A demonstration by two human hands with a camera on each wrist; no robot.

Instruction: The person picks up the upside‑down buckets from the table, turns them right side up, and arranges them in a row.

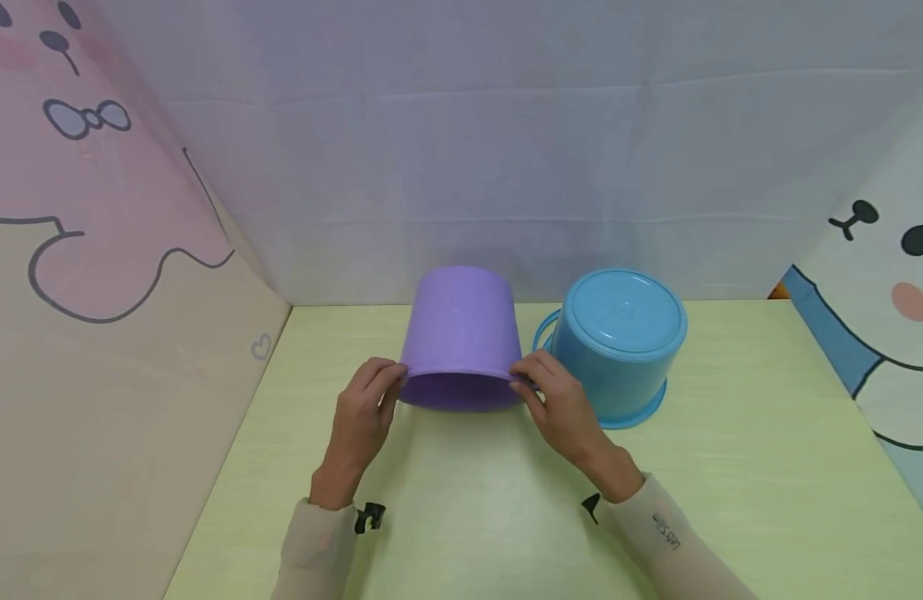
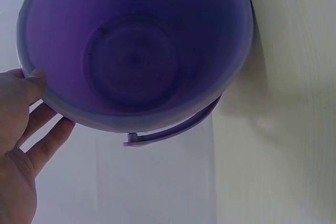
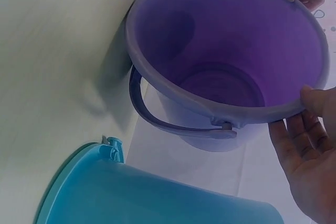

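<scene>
A purple bucket (image 1: 463, 325) is tilted on its side, its mouth facing me and its base toward the back wall. My left hand (image 1: 362, 410) pinches the rim on the left, thumb inside and fingers outside in the left wrist view. Opposite it, my right hand (image 1: 562, 410) pinches the rim on the right. The bucket's handle (image 3: 184, 129) hangs on the outside, below the mouth. Just right of my right hand, a blue bucket (image 1: 625, 350) stands upside down on the table, and its blue handle (image 1: 542, 329) sticks out on the left.
The pale green table (image 1: 461, 517) ends at a white cloth wall (image 1: 461, 167) behind the buckets. A pink cartoon panel (image 1: 117, 275) rises on the left, and another cartoon panel (image 1: 881, 333) on the right.
</scene>
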